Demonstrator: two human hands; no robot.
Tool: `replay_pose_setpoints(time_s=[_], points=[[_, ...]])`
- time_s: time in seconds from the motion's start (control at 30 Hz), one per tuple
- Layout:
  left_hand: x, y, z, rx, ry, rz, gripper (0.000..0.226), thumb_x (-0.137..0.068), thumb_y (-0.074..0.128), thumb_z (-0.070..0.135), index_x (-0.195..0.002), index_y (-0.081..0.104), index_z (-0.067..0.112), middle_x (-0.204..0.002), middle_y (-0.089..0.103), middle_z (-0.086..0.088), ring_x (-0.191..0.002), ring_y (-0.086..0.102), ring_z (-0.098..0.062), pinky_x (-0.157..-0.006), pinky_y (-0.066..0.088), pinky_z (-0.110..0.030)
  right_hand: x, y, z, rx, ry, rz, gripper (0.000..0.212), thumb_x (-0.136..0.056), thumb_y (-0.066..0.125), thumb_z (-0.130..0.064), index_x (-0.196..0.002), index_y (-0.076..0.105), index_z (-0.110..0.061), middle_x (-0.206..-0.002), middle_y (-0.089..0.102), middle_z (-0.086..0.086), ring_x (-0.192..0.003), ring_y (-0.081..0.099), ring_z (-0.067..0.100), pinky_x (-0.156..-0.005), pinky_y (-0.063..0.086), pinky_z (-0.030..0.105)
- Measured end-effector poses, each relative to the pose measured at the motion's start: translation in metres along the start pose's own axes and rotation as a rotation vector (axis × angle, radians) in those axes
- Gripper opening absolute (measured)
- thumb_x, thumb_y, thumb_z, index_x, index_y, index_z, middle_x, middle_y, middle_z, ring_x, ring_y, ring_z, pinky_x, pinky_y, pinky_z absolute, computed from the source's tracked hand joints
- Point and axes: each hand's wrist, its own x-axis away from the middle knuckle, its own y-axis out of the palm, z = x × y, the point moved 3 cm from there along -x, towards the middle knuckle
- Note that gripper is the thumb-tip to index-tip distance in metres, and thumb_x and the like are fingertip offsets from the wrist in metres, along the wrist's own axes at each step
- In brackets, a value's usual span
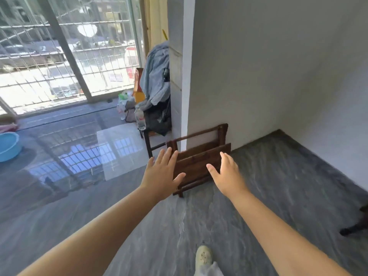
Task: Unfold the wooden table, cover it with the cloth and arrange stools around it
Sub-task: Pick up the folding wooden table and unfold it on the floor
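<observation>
A dark wooden folded table (pixel 197 162) leans on edge against the base of a white wall corner, its legs and rails showing. My left hand (pixel 162 172) is stretched out in front of the table's left end, fingers spread, holding nothing. My right hand (pixel 227 174) reaches toward the table's right half, fingers apart and empty. Neither hand clearly touches the wood. No cloth for the table is recognisable.
A dark chair (pixel 157 120) piled with grey clothes and a water bottle (pixel 140 117) stands behind the table by the window grille. A blue basin (pixel 9 146) sits at far left. Dark furniture legs (pixel 356 224) poke in at right. My shoe (pixel 203 257) is on the grey floor.
</observation>
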Motion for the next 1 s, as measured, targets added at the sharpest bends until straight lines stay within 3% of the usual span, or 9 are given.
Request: replay_pose_setpoints(time_s=[0.13,0.43,0.7,1.0], points=[[-0.090,0.022,-0.004,0.089,-0.066,-0.018,0.068,-0.092,0.025,0.063,-0.149,0.017,0.026,-0.157,0.020,0.001,-0.145,0.017,-0.023,-0.116,0.022,-0.045,-0.101,0.011,0.019,-0.009,0.045,-0.086,0.069,-0.096,0.044,-0.046,-0.149,0.021,-0.009,-0.155,0.025,0.010,-0.143,0.023,0.027,-0.112,0.028,0.038],[-0.236,0.115,-0.055,0.179,-0.195,-0.138,0.071,-0.093,0.030,0.060,-0.151,0.005,0.025,-0.160,0.007,0.000,-0.146,0.008,-0.024,-0.117,0.016,-0.043,-0.272,0.087,0.052,-0.002,0.152,-0.255,0.065,-0.096,0.047,-0.040,-0.148,0.025,-0.008,-0.153,0.029,0.012,-0.140,0.028,0.028,-0.110,0.029,0.039],[-0.349,0.223,-0.117,0.181,-0.152,-0.223,0.068,-0.096,0.033,0.054,-0.151,0.006,0.023,-0.160,0.007,0.000,-0.146,0.006,-0.023,-0.116,0.015,-0.041,-0.383,0.202,0.073,-0.026,0.245,-0.330,0.064,-0.096,0.048,-0.040,-0.148,0.026,-0.010,-0.153,0.029,0.010,-0.139,0.030,0.028,-0.111,0.029,0.040],[-0.433,0.307,-0.152,0.205,-0.094,-0.258,0.064,-0.098,0.044,0.036,-0.151,0.009,0.025,-0.159,0.009,-0.001,-0.146,0.010,-0.025,-0.115,0.018,-0.039,-0.469,0.296,0.098,-0.405,0.616,-0.234,0.053,-0.097,0.046,-0.038,-0.141,0.039,-0.011,-0.142,0.048,0.006,-0.127,0.047,0.023,-0.100,0.036,0.032]])
